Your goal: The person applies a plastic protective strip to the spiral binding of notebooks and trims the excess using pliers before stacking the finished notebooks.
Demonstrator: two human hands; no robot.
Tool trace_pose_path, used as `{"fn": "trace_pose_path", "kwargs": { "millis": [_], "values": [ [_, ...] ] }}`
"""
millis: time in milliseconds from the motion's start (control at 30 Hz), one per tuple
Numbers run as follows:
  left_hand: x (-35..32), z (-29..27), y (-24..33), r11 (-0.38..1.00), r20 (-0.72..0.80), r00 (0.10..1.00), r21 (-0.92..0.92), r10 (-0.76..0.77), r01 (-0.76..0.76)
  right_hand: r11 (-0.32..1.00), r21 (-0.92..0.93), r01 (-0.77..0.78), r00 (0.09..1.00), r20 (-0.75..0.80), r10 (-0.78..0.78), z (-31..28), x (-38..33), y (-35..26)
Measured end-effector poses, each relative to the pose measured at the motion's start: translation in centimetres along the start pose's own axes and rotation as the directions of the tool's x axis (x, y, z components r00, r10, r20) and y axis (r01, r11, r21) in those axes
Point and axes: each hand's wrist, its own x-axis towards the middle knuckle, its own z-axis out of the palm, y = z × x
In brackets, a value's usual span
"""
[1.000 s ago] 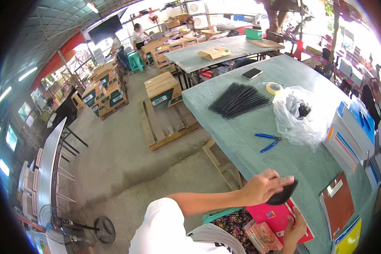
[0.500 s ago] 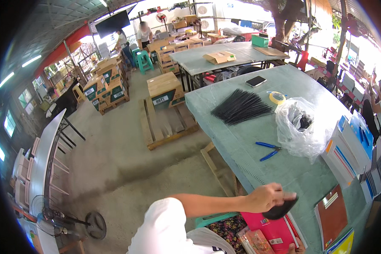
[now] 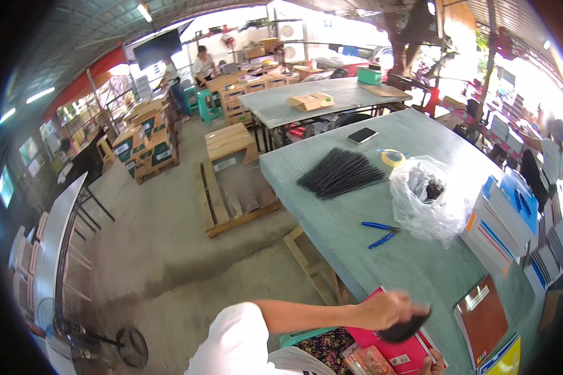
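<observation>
Black and curved, the small object (image 3: 404, 329) sits pinched in your left hand (image 3: 388, 309), fingers closed over its top, just above the pink notebook (image 3: 391, 350) at the near edge of the green table (image 3: 356, 231). Your right hand (image 3: 436, 369) barely shows at the bottom (I cannot tell if it grips anything). Your pinch looks shallow, so the object may slip and fall off the edge.
</observation>
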Motion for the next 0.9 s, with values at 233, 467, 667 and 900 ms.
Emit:
{"fn": "trace_pose_path", "kwargs": {
  "millis": [233,467,667,900],
  "values": [
    [1.4,0.4,1.5,1.0,0.015,1.0,0.028,0.01,-0.01,0.999,0.004,0.041,0.999,0.024,-0.041,-0.9,-0.5,1.5],
    [0.8,3.9,1.0,0.96,-0.035,0.959,0.025,0.28,-0.279,0.962,0.25,-0.111,0.992,-0.038,0.124,-0.4,-1.3,2.3],
    [1.5,4.5,2.7,0.98,-0.103,0.974,0.039,0.2,-0.197,0.922,0.371,-0.11,0.981,-0.11,0.161,0.3,-2.1,3.4],
    [5.6,2.6,4.6,0.988,0.314,0.941,0.041,0.126,-0.146,0.667,0.698,-0.259,0.868,-0.134,0.477,1.0,-1.8,0.2]
  ]
}}
